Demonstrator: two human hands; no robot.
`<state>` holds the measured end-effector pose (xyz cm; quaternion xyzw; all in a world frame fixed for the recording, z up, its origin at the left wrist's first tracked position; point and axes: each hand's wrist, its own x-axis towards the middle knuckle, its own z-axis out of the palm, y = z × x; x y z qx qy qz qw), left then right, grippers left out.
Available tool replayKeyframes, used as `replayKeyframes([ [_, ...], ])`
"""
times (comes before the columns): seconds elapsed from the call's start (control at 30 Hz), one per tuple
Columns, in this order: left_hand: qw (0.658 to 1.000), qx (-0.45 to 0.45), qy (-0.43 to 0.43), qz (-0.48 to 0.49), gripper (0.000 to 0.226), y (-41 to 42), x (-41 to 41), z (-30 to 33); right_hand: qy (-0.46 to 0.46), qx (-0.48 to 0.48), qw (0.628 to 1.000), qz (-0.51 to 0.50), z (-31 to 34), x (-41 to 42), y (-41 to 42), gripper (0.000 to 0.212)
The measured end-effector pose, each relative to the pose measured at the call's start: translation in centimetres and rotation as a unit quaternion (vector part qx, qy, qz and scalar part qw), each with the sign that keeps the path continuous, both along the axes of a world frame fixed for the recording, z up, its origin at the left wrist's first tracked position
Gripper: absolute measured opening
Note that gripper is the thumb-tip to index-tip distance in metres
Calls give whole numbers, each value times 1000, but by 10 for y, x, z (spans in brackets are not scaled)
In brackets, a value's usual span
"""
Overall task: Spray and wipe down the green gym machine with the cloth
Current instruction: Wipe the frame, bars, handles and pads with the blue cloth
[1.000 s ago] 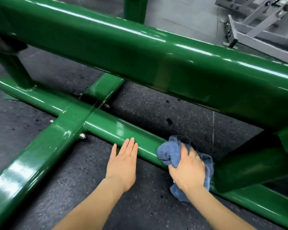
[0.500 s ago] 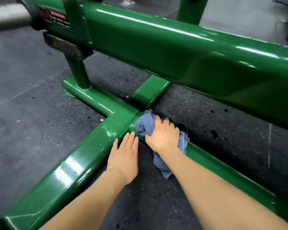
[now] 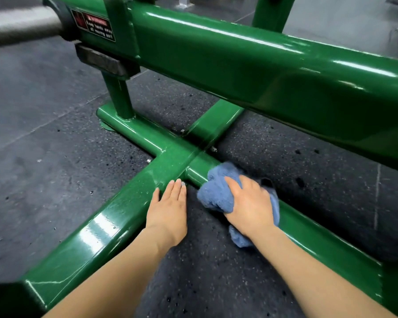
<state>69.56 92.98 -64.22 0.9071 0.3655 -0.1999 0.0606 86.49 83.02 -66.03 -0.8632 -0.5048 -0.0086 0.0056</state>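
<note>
Down at the green gym machine's floor rail, the right hand clutches the blue cloth beside the junction — left hand flat, grip open — so press firmly, overlapping strokes into the welded corner.

glossy green machine, fuzzy cloth, speckled floor

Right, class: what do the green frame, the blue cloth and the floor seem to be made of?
Green frame: probably steel tube under glossy paint, given its sharp light streaks and bolted joints.
Blue cloth: soft fuzzy fabric, perhaps terry or microfibre, bunched under the right hand.
Floor: likely matte rubber matting, dark with pale flecks and visible seams.
</note>
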Motion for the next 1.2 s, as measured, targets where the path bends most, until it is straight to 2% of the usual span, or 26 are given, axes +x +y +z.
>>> replayKeyframes([
  [0.07,1000,-8,8,16,79,-1,-4,-1,-24,23,999,-37,-6,2,-29,61],
  [0.17,999,-6,41,21,80,-3,-11,-4,-23,37,995,-88,-10,-12,-34,70],
  [0.27,998,8,64,16,80,-4,-11,-5,-13,-8,995,-100,1,-35,3,104],
  [0.33,997,8,68,18,78,-7,-8,-6,38,-76,995,-55,3,-49,31,117],
  [0.43,997,7,71,22,77,-6,-6,-7,80,-106,991,0,7,-60,62,100],
  [0.6,995,-14,94,8,78,1,-8,1,24,-84,995,36,0,-42,29,82],
  [0.73,998,-23,44,30,78,-6,3,5,2,-84,996,38,-7,-24,-19,85],
  [0.93,996,-58,-39,-51,77,-45,30,-2,1,-45,999,13,-10,1,-85,94],
  [1.1,990,-86,-63,-88,79,-67,63,-6,32,-12,999,-11,-13,28,-162,79],
  [1.2,990,-89,-62,-88,79,-71,68,-10,-4,-2,1000,-28,-16,36,-216,92],
])
